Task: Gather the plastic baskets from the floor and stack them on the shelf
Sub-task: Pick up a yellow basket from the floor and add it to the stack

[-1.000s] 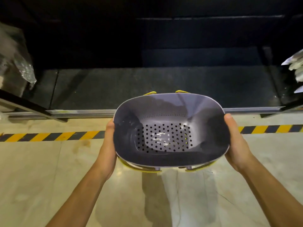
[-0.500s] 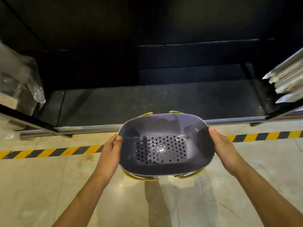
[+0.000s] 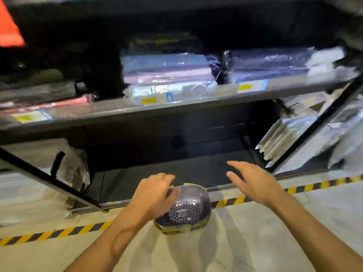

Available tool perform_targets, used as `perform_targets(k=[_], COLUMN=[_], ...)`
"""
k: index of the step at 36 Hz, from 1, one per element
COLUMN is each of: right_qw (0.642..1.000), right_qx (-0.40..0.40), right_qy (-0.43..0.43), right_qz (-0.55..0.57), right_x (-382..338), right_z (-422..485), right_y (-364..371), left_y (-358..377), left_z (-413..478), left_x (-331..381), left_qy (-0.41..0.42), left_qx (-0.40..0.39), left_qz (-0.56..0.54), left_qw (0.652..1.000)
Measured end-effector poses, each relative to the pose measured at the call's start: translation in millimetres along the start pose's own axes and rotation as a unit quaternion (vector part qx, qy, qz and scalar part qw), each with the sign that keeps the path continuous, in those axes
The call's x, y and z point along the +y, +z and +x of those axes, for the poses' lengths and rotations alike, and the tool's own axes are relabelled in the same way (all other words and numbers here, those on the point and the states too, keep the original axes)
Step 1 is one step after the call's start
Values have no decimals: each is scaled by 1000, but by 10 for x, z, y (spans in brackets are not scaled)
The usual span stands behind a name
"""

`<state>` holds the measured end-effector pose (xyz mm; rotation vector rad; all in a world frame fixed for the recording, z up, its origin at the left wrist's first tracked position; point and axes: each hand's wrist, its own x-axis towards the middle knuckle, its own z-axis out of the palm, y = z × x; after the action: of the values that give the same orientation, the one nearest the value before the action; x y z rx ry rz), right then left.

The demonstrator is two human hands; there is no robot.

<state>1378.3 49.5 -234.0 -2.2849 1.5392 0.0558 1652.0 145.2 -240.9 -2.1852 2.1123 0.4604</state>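
Item: grey perforated basket, nested in a yellow outer basket, mouth up. Location: near centre, over the pale floor, just short of the striped hazard tape and the front edge of the dark bottom shelf. Whether it rests on the floor cannot be told.

Left hand: over the basket's left end, fingers bent at the rim; whether it grips or only touches cannot be told.

Right hand: released, fingers spread, apart from the basket, to its right and farther off.

Surroundings: upper shelf carrying plastic-wrapped folded packs, blurred; pale flat packs leaning at the far right; an orange shape at the far left.
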Motion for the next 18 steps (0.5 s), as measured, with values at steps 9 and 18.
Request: perform_targets(k=[9, 18], right_qw=[973, 964], right_qx=[131, 189], right_qy=[-17, 77], right_qz=[-187, -173], right_x=[117, 750], right_z=[-1295, -2307], right_y=[-1819, -2412], left_y=[-1690, -2280], left_z=[-546, -756], left_x=[1246, 2414], left_qy=[136, 191], left_qx=[91, 126], left_qz=[105, 76], left_qw=[981, 970])
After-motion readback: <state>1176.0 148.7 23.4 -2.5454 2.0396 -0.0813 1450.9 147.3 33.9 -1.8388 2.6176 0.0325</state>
